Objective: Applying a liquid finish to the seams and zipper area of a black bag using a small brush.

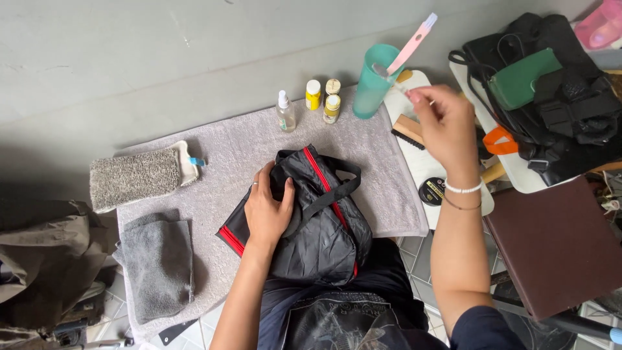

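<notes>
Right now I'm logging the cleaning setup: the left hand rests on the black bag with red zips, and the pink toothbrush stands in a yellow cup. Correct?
Not quite. In the head view the cup holding the pink toothbrush is teal, not yellow. The left hand does rest on the black bag with red zips.

— Light's soft and even, daylight I'd say; only faint shadows beside the black bag [317, 220].
— Sharp mostly, though the right hand [447, 126] blurs, and the edges bow.
</notes>
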